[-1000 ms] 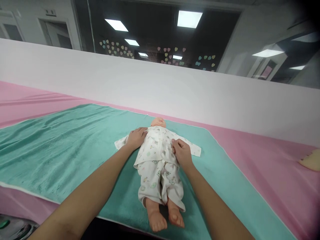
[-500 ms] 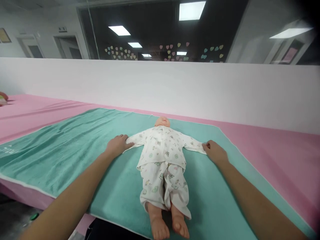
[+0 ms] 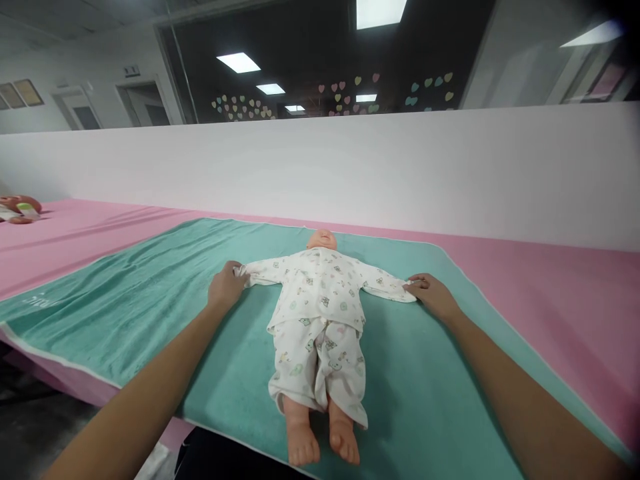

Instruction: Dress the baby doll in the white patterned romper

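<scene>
A baby doll (image 3: 323, 239) lies on its back on a green towel (image 3: 420, 373), its feet pointing at me. It wears a white printed top (image 3: 320, 287) and matching trousers (image 3: 295, 363). My left hand (image 3: 226, 287) is closed on the end of the sleeve at the left, holding it stretched out sideways. At the other side, my right hand (image 3: 431, 293) pinches the cuff of the sleeve at the right. Both sleeves are spread straight out, and the doll's hands are hidden.
Beneath the towel is a pink padded surface (image 3: 540, 300), backed by a low white wall (image 3: 320, 170). Another doll (image 3: 23, 208) lies at the far left. Behind the wall is a dark window (image 3: 300, 40) with heart stickers. The table's front edge is close to me.
My left hand has gone from resting over the sleeve to gripping its end, and that sleeve is now straighter. My right hand stays at its cuff. The view has shifted slightly.
</scene>
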Tool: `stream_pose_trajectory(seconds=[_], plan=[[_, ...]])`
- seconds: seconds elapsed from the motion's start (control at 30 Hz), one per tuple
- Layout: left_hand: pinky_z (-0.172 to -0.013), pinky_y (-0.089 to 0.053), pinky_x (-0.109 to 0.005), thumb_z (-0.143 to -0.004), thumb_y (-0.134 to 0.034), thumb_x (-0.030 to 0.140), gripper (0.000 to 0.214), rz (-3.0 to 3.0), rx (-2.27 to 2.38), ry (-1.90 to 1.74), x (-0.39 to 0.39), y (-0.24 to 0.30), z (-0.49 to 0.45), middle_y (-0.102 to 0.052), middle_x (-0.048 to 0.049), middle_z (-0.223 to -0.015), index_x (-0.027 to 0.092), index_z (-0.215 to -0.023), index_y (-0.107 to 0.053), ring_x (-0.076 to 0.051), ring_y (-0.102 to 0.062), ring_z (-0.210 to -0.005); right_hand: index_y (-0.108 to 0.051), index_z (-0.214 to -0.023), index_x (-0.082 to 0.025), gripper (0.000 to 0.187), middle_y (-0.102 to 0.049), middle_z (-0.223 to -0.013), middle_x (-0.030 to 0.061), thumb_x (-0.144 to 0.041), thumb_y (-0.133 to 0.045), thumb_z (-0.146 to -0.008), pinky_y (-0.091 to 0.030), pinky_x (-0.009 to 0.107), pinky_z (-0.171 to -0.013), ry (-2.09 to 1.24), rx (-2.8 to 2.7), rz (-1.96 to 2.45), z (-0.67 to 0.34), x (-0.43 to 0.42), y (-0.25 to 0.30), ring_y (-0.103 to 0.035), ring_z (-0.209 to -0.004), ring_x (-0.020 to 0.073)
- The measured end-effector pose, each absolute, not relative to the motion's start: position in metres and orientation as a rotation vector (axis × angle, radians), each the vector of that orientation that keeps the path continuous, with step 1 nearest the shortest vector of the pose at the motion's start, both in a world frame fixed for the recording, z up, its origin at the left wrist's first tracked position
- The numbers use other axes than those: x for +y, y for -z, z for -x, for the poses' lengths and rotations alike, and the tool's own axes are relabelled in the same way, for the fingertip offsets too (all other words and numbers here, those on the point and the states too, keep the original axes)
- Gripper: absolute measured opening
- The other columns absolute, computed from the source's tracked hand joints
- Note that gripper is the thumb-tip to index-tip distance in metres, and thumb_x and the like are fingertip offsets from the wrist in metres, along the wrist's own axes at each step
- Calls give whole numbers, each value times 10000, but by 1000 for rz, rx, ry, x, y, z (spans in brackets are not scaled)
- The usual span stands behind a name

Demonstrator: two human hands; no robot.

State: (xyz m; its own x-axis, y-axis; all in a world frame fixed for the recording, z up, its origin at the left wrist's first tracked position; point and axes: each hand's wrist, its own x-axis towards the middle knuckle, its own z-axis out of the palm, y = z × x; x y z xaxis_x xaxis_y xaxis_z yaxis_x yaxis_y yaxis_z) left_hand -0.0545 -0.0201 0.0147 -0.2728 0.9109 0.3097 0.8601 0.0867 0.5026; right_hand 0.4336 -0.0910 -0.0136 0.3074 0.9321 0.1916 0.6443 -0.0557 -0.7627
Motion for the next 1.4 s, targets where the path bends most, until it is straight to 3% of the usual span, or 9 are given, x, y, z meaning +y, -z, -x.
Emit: stream_pose_trajectory(seconds=[0.17,0.33,0.5,0.7,1.0,1.4], plan=[[-544,-379,-230,-665,-588,274,253,-1500,1938,-1611,-16,-14,58,-541,18,-690,230,-913,-560,-138,-514,-612,-554,-903,-196,317,-623,-759,7,-409,-576,-670,-418,268,-633,-471,-1416,1696,-428,-89,18,-578,-702,162],[-467,-403,-202,-701,-496,230,252,-1187,1775,-1802,-9,-9,61,-509,24,-698,204,-952,-488,-104,-506,-548,-542,-867,-208,259,-602,-817,21,-406,-547,-700,-421,279,-633,-340,-1459,1716,-433,-84,25,-555,-699,156],[-409,-352,-188,-663,-517,235,254,-984,1665,-1788,-7,-12,60,-457,52,-574,184,-911,-496,-82,-427,-439,-524,-859,-200,246,-588,-865,34,-398,-524,-712,-421,297,-657,-192,-1279,1724,-446,-76,35,-556,-718,164],[-433,-369,-213,-611,-578,246,221,-958,1794,-1710,-6,-12,63,-521,12,-619,171,-817,-551,-115,-491,-511,-521,-874,-197,270,-576,-882,40,-411,-521,-710,-420,301,-640,-138,-1176,1718,-450,-74,39,-553,-729,172],[-506,-425,-212,-752,-457,302,326,-1008,1918,-1752,-12,-16,62,-563,-32,-867,190,-1057,-472,-116,-541,-649,-497,-859,-190,246,-570,-889,52,-387,-509,-712,-422,310,-656,-142,-1092,1763,-445,-76,35,-540,-729,175],[-504,-392,-228,-755,-449,241,298,-1023,1983,-1816,-18,-20,64,-506,-3,-774,158,-1038,-489,-108,-484,-623,-485,-865,-191,259,-560,-874,50,-391,-510,-702,-407,308,-661,-125,-993,1777,-447,-76,36,-525,-755,177]])
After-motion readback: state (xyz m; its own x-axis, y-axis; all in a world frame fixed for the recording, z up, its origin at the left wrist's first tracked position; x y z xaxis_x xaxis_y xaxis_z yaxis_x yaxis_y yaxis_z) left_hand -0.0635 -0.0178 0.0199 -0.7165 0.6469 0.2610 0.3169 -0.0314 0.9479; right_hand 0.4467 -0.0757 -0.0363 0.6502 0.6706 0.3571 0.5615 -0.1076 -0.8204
